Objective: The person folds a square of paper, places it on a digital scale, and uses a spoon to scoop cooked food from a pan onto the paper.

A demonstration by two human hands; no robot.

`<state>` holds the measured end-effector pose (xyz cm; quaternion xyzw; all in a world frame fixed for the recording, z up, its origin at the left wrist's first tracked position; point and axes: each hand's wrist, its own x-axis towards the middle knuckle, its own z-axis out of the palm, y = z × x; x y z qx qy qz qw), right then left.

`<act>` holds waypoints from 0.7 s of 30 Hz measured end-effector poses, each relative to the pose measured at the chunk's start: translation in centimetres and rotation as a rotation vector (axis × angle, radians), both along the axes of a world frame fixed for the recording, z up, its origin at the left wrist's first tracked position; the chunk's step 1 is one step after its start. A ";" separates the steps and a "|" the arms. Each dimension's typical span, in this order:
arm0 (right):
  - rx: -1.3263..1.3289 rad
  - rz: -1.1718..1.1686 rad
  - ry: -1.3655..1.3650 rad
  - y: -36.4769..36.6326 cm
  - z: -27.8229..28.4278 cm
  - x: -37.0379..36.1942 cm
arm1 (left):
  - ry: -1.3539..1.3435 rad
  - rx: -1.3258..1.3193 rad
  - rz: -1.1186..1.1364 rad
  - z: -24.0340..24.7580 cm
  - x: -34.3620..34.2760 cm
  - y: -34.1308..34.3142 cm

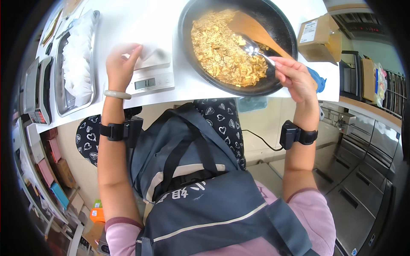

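My right hand [297, 77] pinches the handle of a metal spoon [255, 51], its bowl down in loose golden-brown flaky bits [226, 51]. These lie in a wide black pan [194, 70], where a wooden spatula [260, 32] also rests with its handle toward my right hand. On the left, my left hand [121, 64] is closed, thumb against fingers, beside the plate of a white digital scale [164, 80]. A pale, blurred shape on the scale plate blends into the white, so what these fingers hold is unclear.
A metal tray [95, 77] piled with white pouches [77, 59] stands at the left, beside another scale [42, 89]. A cardboard box [320, 38] sits right of the pan, near a blue item [317, 81]. The white table's [192, 96] front edge runs just before me.
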<state>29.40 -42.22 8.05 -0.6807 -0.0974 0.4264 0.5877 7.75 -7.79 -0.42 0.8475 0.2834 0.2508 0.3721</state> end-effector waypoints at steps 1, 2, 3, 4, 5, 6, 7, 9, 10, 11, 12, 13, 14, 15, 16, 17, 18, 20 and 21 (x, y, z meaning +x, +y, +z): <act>-0.006 0.001 -0.001 0.0 0.0 0.0 | -0.055 -0.096 0.002 -0.1 0.0 -0.3; -0.013 0.002 -0.003 0.1 0.0 0.0 | -0.111 -0.191 0.004 -0.2 0.1 -0.7; -0.013 0.001 -0.005 0.2 -0.1 0.0 | -0.113 -0.191 0.003 0.0 0.3 -1.1; -0.020 -0.017 -0.032 0.3 -0.4 -0.2 | -0.187 -0.347 -0.011 0.2 0.3 -1.8; -0.028 -0.034 -0.059 0.5 -0.6 -0.4 | -0.261 -0.503 -0.027 0.5 0.2 -2.4; -0.031 -0.038 -0.065 0.4 -0.7 -0.4 | -0.265 -0.507 -0.031 0.7 0.3 -3.1; -0.040 -0.006 -0.087 0.4 -0.8 -0.3 | -0.339 -0.642 -0.047 0.9 0.3 -3.8; -0.055 0.025 -0.121 0.7 -0.5 -0.7 | -0.445 -0.878 -0.114 1.4 0.2 -5.2; -0.058 0.022 -0.125 0.8 -0.3 -0.8 | -0.448 -0.883 -0.118 2.0 0.2 -6.0; -0.079 0.035 -0.154 0.8 -0.2 -0.9 | -0.476 -1.014 -0.163 2.7 0.3 -6.9; -0.094 0.053 -0.182 0.9 -0.1 -0.9 | -0.505 -1.141 -0.205 3.1 0.3 -7.4; -0.091 0.055 -0.180 0.9 -0.1 -1.0 | -0.542 -1.198 -0.260 2.7 0.4 -7.7; -0.089 0.057 -0.181 0.8 0.0 -1.0 | -0.544 -1.196 -0.258 2.9 0.4 -8.2; -0.079 0.050 -0.169 0.5 0.2 -1.0 | -0.567 -1.283 -0.269 3.6 0.6 -9.3; -0.071 0.040 -0.159 0.3 0.4 -1.1 | -0.590 -1.373 -0.283 4.1 0.7 -10.1; -0.071 0.038 -0.160 0.2 0.8 -1.3 | -0.570 -1.400 -0.304 3.9 0.6 -10.6; -0.024 0.051 -0.134 0.2 1.4 -1.6 | -0.570 -1.400 -0.302 3.7 0.3 -11.0; 0.022 0.063 -0.106 0.2 2.8 -2.3 | -0.597 -1.450 -0.305 3.2 -0.1 -11.8; 0.055 0.112 -0.080 0.1 3.6 -2.6 | -0.569 -1.440 -0.324 3.5 -0.2 -12.2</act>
